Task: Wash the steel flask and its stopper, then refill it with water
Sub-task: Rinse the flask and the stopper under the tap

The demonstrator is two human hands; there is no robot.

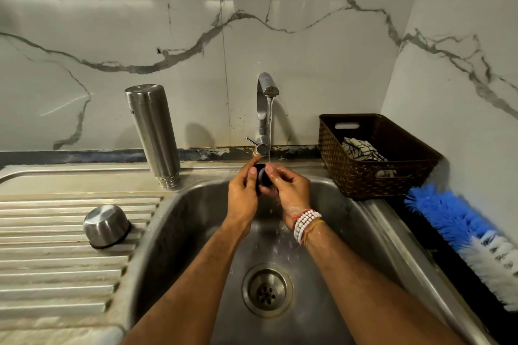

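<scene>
Stopper [263, 175], dark, small, clamped between both hands over sink basin [196, 218]. Left hand [242, 193] curled round one side, thumb up; right hand [288, 190] pinching other side, beaded bracelets [305, 223] at wrist. Water stream [269, 131] from tap [265, 109] landing at fingertips. Steel flask [154, 134] mouth-down on sink ledge left of tap, leaning slightly, well apart from hands. Steel cap [106, 225] inverted on ribbed drainboard [56, 260]. Brown basket [406, 173] holding patterned cloth [361, 150] right of tap; blue-white brush [462, 230] near it.
</scene>
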